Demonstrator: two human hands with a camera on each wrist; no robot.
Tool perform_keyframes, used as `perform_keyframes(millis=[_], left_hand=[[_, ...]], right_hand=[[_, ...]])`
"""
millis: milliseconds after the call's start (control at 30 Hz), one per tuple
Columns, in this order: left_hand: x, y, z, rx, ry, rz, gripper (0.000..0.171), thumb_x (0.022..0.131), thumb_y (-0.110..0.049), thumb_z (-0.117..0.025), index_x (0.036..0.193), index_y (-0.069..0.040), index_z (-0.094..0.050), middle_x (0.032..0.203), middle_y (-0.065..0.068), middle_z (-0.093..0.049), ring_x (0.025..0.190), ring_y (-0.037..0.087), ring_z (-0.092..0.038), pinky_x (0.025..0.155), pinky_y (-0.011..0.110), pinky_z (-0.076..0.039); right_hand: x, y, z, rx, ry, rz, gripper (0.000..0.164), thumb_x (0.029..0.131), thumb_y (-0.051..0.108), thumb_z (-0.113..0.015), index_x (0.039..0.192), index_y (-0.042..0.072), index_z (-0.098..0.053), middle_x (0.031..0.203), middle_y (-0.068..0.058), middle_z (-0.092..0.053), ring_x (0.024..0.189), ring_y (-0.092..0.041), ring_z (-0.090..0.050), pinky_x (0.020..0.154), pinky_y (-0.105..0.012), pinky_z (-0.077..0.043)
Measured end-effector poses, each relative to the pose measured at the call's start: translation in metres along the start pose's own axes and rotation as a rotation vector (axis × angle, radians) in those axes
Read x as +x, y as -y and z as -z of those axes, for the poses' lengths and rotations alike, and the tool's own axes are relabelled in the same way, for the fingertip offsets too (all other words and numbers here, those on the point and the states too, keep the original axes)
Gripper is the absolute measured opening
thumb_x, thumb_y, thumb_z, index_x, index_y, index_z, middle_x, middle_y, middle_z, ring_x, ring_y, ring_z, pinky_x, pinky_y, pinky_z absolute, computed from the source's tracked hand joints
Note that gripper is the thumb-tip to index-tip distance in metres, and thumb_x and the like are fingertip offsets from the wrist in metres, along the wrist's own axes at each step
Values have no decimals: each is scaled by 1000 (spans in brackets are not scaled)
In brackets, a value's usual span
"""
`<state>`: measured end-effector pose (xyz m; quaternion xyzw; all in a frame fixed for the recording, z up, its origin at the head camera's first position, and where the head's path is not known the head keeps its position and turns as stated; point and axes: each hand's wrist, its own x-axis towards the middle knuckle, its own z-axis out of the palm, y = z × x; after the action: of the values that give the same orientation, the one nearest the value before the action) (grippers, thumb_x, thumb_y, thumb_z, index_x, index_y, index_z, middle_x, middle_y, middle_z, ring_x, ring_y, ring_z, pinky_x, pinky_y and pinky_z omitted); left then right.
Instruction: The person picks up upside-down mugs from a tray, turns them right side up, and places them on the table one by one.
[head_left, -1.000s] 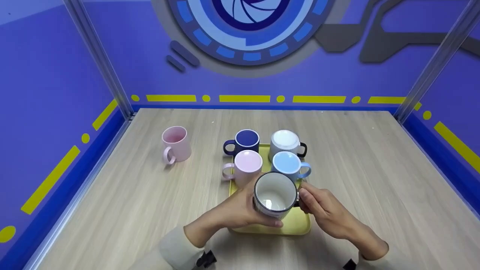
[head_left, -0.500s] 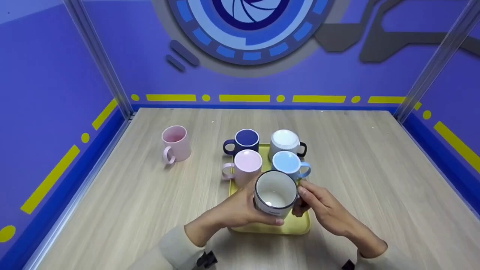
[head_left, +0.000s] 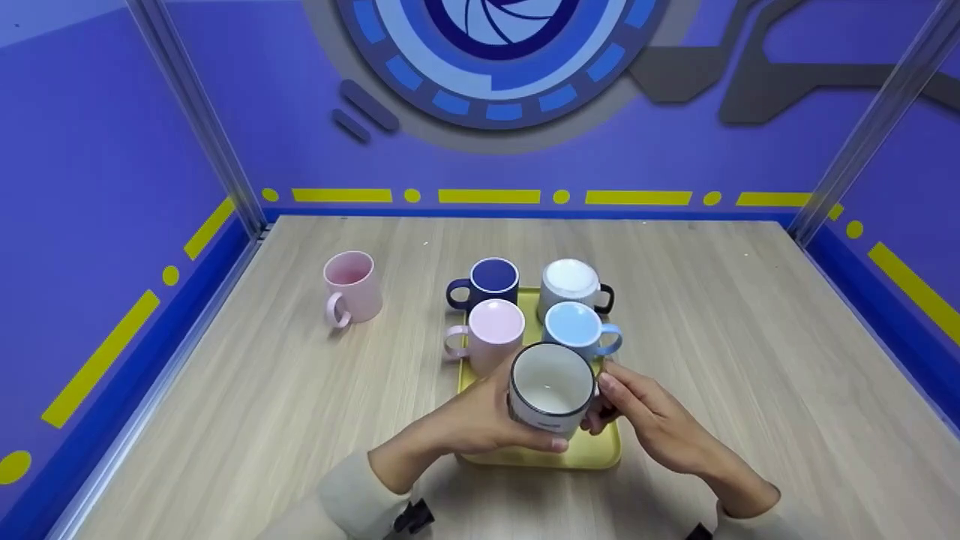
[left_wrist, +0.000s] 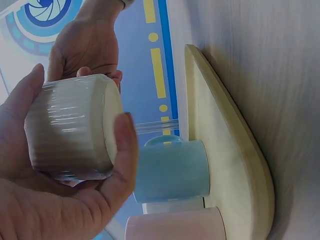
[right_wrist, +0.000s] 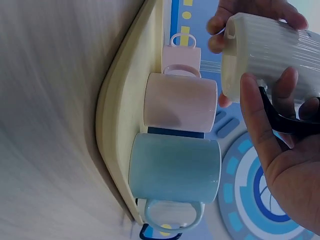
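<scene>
Head view: a ribbed white mug [head_left: 551,390], likely rigid, breakable and smooth, hangs above the yellow tray [head_left: 592,450] at 6 o'clock, left hand [head_left: 480,420] wrapping its wall, right hand [head_left: 645,420] pinching its dark handle.

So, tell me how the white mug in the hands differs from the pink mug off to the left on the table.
The white mug is held above the yellow tray by the left hand and the right hand; the pink mug stands alone on the table, untouched. The white mug has a dark rim, a black handle and a ribbed wall; the pink mug is pink all over, handle included. Both have their openings upward and look empty.
</scene>
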<state>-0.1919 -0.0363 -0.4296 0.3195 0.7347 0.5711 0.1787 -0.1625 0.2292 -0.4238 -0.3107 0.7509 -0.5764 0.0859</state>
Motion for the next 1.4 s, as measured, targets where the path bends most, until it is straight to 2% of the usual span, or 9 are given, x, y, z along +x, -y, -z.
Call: perform_keyframes(millis=[233,333,600,800,900,1000,1133,1233,1400], left_hand=[[0,1,3,33,25,-36,97,74,-24,-96,151,-35,-38,142,-11,-57,132,10,-55,119,40,-37],[-3,1,4,68,17,-8,101,72,-28,-97,152,-36,-37,142,-12,-57,133,10,-54,119,41,-36],[-8,4,10,180,9,104,112,68,-36,-98,158,-36,-31,147,-11,-55,123,16,-60,101,36,-53],[-16,11,20,248,11,102,96,70,-34,-97,150,-25,-45,143,0,-57,120,25,-63,99,39,-55],[-21,13,26,308,-8,132,85,73,-35,-95,144,-21,-51,135,5,-59,112,27,-66,95,40,-55],[-24,16,30,391,-32,172,74,76,-34,-92,138,-17,-56,119,6,-61,97,19,-66,86,35,-53],[-26,21,37,519,-53,217,59,80,-31,-89,127,-10,-60,93,0,-61,81,10,-57,74,29,-44],[-28,27,42,595,-52,254,48,83,-27,-86,118,-9,-59,81,-3,-59,75,11,-52,68,30,-41],[-29,37,47,692,-18,332,38,88,-27,-82,113,-14,-56,79,-4,-55,72,15,-51,63,33,-38]], right_hand=[[-1,1,1,-11,4,-26,30,114,12,-28,106,2,-56,88,-21,-64,83,-20,-67,78,-33,-60],[-2,1,1,-15,3,-30,31,115,12,-28,107,1,-56,89,-21,-65,83,-22,-67,78,-33,-60],[-3,2,3,-23,-14,-55,31,115,15,-28,109,1,-56,90,-19,-67,84,-19,-68,80,-32,-60],[-5,2,5,-30,-18,-87,33,115,18,-28,110,1,-56,92,-18,-68,86,-22,-68,80,-33,-61],[-6,2,6,-39,-25,-102,33,115,19,-29,108,2,-56,92,-17,-68,85,-22,-69,80,-33,-61],[-6,2,7,-53,-35,-105,33,115,19,-30,106,2,-57,92,-16,-68,85,-21,-69,80,-33,-61],[-7,2,7,-63,-44,-114,33,115,19,-31,105,2,-57,92,-16,-69,85,-20,-70,80,-32,-61],[-7,2,8,-59,-46,-126,33,115,20,-31,105,1,-56,93,-16,-68,86,-21,-70,80,-33,-61],[-8,1,9,-53,-43,-126,34,115,20,-30,103,1,-55,93,-17,-68,86,-21,-69,80,-34,-61]])
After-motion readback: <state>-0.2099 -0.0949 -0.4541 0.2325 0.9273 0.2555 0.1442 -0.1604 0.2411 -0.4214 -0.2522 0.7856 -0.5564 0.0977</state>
